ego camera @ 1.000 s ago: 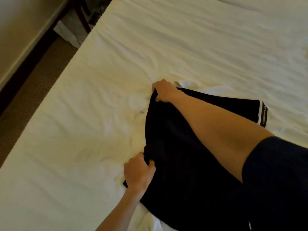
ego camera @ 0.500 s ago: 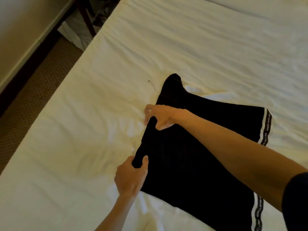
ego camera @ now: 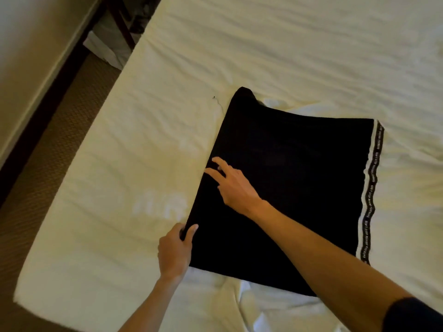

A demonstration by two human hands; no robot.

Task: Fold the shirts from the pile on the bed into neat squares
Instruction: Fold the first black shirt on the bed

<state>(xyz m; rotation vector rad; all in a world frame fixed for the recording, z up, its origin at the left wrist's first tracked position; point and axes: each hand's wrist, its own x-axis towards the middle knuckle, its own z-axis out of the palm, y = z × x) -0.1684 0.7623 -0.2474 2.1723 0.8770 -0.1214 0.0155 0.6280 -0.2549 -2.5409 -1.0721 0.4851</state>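
While left hand (ego camera: 176,250) pinches the black shirt (ego camera: 287,188), right hand (ego camera: 233,185) hovers open-fingered over the rumpled white bed (ego camera: 263,56).

bed (ego camera: 287,49) bare far+left of shirt (ego camera: 299,176) | floor gap (ego camera: 60,140) left edge

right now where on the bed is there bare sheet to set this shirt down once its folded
Bare sheet runs wide beyond the black shirt, and between its left edge and the mattress edge. The near strip is rumpled and crossed by both arms. The left hand pinches the shirt's left edge; the right hand rests on it.
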